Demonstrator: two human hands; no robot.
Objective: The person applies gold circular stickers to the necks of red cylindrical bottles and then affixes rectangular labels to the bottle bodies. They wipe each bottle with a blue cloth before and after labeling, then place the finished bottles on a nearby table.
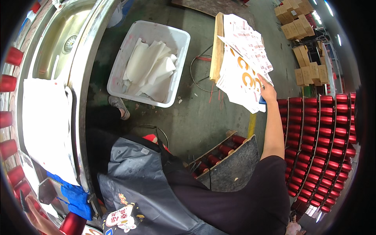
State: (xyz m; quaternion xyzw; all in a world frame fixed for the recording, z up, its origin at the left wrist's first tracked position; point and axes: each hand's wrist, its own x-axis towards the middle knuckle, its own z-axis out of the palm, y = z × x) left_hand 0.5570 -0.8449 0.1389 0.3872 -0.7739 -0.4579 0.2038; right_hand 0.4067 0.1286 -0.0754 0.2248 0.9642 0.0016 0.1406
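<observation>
My right arm reaches out to a stack of white printed sheets [239, 88] with orange-brown ring shapes and red print, lying on a wooden board [216, 49]. The fingers of my right hand [268, 93] close on the edge of a top sheet; a bit of blue shows beside the wrist. At the lower left my left hand [37, 222] has its fingers stretched out, one with a dark covering on its tip. It is close to shiny red cylinders, one of them a larger red cylinder [73, 224] beside a blue cloth [76, 199]. Whether it touches one is unclear.
A steel sink [58, 37] and a pile of white sheets [47, 125] are on the left. A pale plastic bin [180, 58] with crumpled white sheets stands on the floor. Racks of red cylinders [317, 145] fill the right; cardboard boxes [311, 74] sit beyond.
</observation>
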